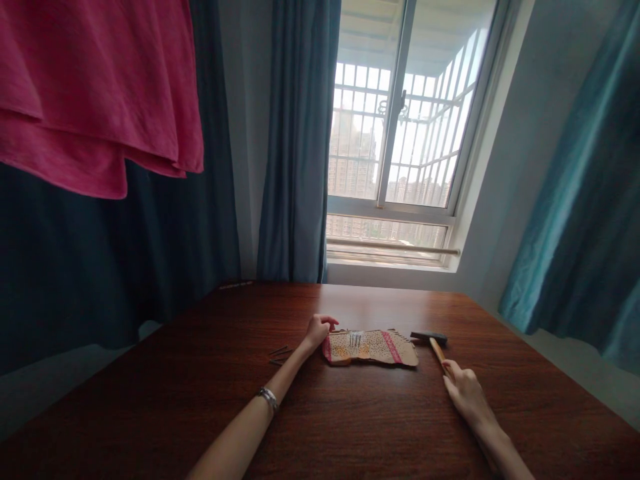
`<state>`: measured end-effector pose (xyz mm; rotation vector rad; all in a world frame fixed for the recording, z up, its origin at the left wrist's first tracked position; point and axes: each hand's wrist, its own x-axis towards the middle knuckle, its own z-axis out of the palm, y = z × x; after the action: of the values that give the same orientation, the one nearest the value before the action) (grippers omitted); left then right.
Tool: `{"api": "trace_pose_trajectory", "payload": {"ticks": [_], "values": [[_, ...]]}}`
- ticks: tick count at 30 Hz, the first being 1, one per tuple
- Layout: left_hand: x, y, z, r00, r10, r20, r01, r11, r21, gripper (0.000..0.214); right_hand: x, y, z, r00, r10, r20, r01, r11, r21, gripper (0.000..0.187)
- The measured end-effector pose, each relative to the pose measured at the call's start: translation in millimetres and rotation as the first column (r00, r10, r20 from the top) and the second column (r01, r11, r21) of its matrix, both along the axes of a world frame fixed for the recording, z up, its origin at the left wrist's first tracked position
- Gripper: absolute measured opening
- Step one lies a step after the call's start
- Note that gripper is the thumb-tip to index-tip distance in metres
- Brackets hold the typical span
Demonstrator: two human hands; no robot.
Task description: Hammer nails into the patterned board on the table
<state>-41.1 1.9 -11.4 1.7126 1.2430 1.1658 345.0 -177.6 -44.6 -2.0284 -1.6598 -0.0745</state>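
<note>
A piece of patterned cardboard [380, 348] with pink bands and ragged edges lies flat on the brown wooden table [320, 420]. Several dark nails [355, 341] stand in a short row on its left half, over a pale patch. My left hand [320, 328] is at the cardboard's far left corner, fingers curled together; what they hold, if anything, is too small to make out. To the right of the cardboard, my right hand [465, 392] is wrapped round the wooden handle of a hammer [438, 352], whose dark head rests near the table surface.
Several loose nails [280, 356] lie left of my left forearm. A pink cloth [100, 93] hangs at upper left before dark blue curtains [297, 147]. Beyond the table's far edge is a barred window [383, 207], with another curtain [565, 227] on the right.
</note>
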Motion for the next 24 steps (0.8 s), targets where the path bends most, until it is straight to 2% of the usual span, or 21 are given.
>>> {"api": "trace_pose_trajectory", "payload": {"ticks": [7,11,14,16,19,21,24], "values": [[1.8,-1.0,5.9,0.999,0.008,0.038,-0.006,0.999,-0.051,0.037,-5.9,-5.9,4.9,1.000,0.031,0.005,-0.031,0.999,0.029,0.036],[0.4,-11.1,29.2,0.999,-0.008,0.043,0.011,0.999,-0.052,0.035,-9.4,-7.3,9.6,0.998,0.042,0.040,-0.042,0.999,0.018,0.038],[-9.8,-25.6,49.0,0.997,-0.061,-0.054,0.062,0.998,0.021,0.033,-10.3,-9.2,14.3,0.998,0.054,0.038,-0.053,0.998,-0.032,0.043],[-24.5,-34.8,56.9,0.987,-0.068,-0.147,0.083,0.992,0.099,0.031,-10.3,-10.2,18.1,0.998,0.053,0.019,-0.052,0.996,-0.068,0.047],[-59.3,-42.1,59.0,0.931,-0.054,-0.360,0.123,0.977,0.173,0.030,-12.8,-11.7,26.6,1.000,0.019,-0.003,-0.019,0.995,-0.099,0.050],[-87.5,-42.6,56.9,0.867,-0.015,-0.498,0.117,0.978,0.175,0.027,-18.6,-13.4,34.6,1.000,0.003,0.016,-0.002,1.000,-0.023,0.047],[-126.7,-42.8,54.5,0.758,0.039,-0.651,0.059,0.990,0.128,0.023,-35.0,-17.7,46.6,0.997,0.061,0.043,-0.067,0.986,0.151,0.042]]}}
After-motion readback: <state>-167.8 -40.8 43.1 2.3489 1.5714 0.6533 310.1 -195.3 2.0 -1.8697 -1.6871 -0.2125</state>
